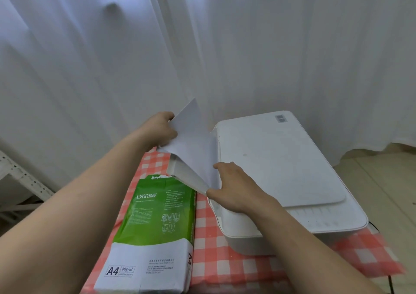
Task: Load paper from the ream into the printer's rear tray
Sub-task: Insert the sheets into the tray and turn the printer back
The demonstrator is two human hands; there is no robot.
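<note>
two-handed | left hand (162, 128), right hand (230, 186) pinch sheets (194, 142) | ream (153, 221) lies lengthwise away, open end far

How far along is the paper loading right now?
Done: the ream is open at its far end. In hand: the left hand and right hand grip a few sheets lifted off its top. Left: carrying them to the printer; no paper shows in it yet.
</note>
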